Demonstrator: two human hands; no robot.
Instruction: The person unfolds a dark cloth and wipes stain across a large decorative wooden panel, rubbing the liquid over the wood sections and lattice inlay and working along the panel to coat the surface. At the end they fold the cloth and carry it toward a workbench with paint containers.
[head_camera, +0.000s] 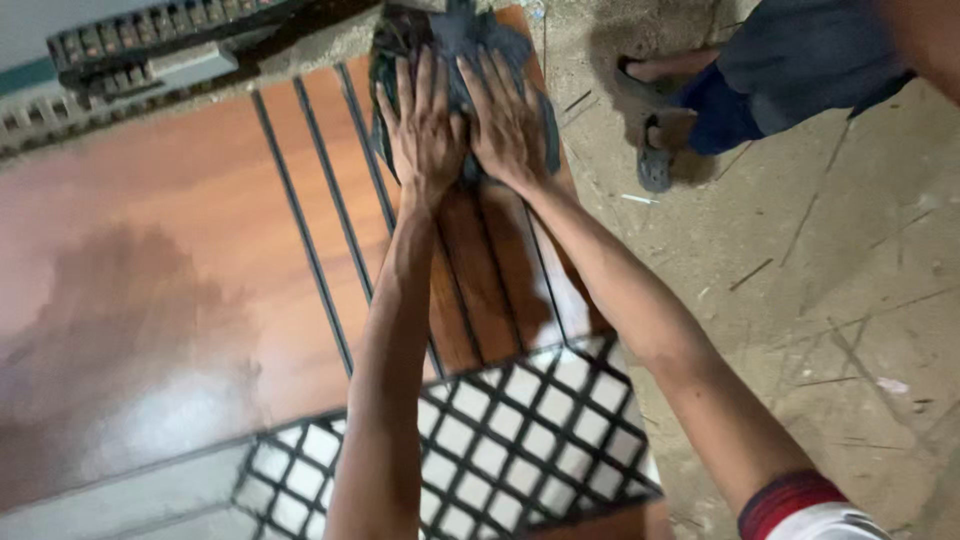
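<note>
Both my hands press flat on a dark grey-blue cloth that lies at the far end of a glossy reddish-brown wooden panel. My left hand lies palm down with fingers spread on the cloth's left part. My right hand lies beside it on the right part, fingers also spread. The two hands touch at the thumbs. The panel has thin black inlaid lines running lengthwise and a black-and-white lattice section near me.
A person's sandalled foot and blue trouser leg stand on the dusty concrete floor at the upper right. A patterned dark strip runs along the panel's far left edge.
</note>
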